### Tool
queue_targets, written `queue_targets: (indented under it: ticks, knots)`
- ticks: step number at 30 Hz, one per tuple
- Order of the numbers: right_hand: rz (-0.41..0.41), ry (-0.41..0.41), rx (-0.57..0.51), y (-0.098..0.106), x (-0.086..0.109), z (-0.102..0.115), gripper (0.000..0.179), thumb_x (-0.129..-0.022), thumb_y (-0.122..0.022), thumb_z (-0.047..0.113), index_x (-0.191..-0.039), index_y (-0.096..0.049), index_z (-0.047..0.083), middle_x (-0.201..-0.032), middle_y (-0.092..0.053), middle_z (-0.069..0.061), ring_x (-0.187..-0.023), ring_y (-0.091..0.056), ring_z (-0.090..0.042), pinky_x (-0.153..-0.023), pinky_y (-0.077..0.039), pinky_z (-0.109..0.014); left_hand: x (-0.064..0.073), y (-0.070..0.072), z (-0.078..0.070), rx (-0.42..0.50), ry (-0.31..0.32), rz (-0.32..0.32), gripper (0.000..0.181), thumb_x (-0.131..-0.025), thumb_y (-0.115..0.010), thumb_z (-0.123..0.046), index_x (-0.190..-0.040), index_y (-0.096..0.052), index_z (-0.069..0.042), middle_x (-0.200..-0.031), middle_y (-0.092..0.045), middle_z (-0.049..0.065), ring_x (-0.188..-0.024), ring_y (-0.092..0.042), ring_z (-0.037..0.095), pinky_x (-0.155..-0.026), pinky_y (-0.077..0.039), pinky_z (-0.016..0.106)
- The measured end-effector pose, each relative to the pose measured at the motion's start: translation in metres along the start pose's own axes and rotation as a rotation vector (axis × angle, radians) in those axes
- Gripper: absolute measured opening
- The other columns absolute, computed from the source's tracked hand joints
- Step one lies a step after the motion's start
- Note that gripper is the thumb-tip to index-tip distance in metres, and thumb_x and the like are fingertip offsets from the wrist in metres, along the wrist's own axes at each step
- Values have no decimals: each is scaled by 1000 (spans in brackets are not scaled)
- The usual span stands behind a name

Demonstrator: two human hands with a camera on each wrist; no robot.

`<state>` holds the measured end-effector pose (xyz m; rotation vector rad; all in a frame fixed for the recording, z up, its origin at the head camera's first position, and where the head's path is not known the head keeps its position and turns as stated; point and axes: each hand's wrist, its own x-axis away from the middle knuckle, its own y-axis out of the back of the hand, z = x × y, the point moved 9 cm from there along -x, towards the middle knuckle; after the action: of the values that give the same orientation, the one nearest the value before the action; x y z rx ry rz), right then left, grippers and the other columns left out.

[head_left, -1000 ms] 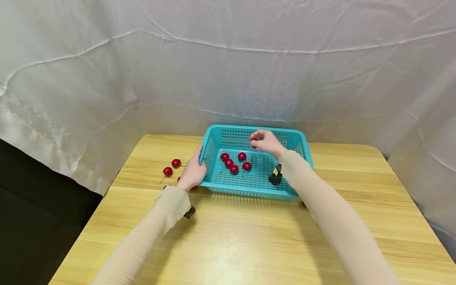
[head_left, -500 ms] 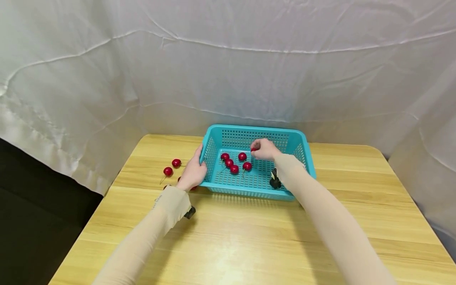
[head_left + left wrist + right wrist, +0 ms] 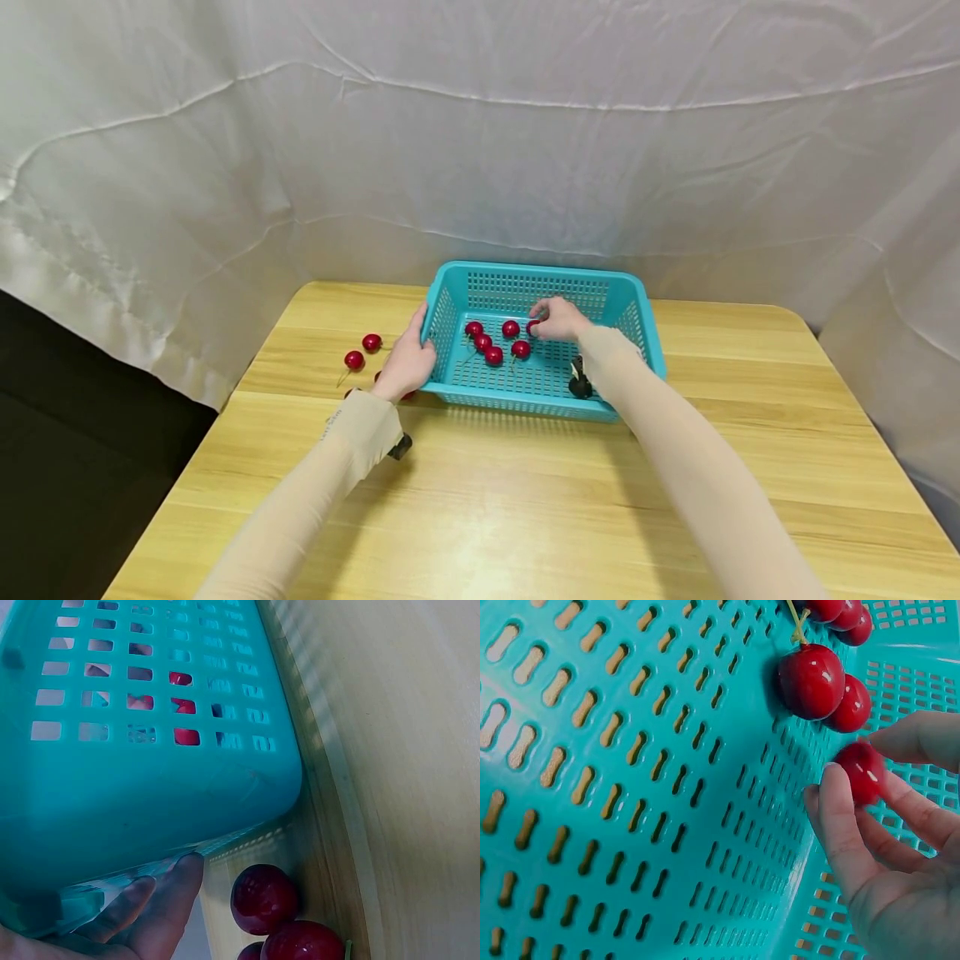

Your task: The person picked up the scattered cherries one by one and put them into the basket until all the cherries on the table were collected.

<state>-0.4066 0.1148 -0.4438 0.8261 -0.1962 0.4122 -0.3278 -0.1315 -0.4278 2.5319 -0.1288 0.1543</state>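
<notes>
A turquoise plastic basket [image 3: 525, 403] with slotted walls stands on the wooden table. My left hand [image 3: 407, 363] holds its left end, fingers along the outer side, with part of the grip hidden. Inside the basket, my right hand [image 3: 561, 320] has thumb and fingers around a red cherry [image 3: 860, 772], low over the floor. Several stemmed cherries, one of them this cherry [image 3: 521, 350], lie on the basket floor left of that hand. More lie on the table by my left hand, such as this cherry [image 3: 353, 361]; others there are partly hidden by the hand.
The wooden table [image 3: 480, 508] extends in front of the basket and to its right. A pale cloth curtain [image 3: 480, 167] hangs close behind the basket. Dark fabric [image 3: 82, 467] lies beyond the table's left edge. A small black device [image 3: 580, 382] sits under the right wrist.
My right hand has lowered into the basket with the cherry, down to near the floor, and its fingers look slightly more spread. My left hand and the basket have stayed in place.
</notes>
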Motion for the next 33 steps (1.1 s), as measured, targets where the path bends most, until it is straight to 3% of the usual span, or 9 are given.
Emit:
queue_targets:
  ticks: [17,33]
  knots:
    - [-7,18,-57,10,7,6,46,-99,-57,15,-142,-50,0,-137,-56,-22,-115,-64,-37,-102,-53,-51,-3,-1,-1,-1,-6,2,70,-105,-36,-15,-164,-2,-31,-168,-25,13,-145,-41,40,-116,-37,61]
    - [-130,174,100,45,32,48,42,-99,-60,23,-137,-54,6,-140,-56,-22,-127,-55,-38,-104,-49,-55,-3,3,1,-11,4,-5,70,-105,-36,-15,-164,-2,-30,-168,-24,13,-148,-37,40,-117,-34,62]
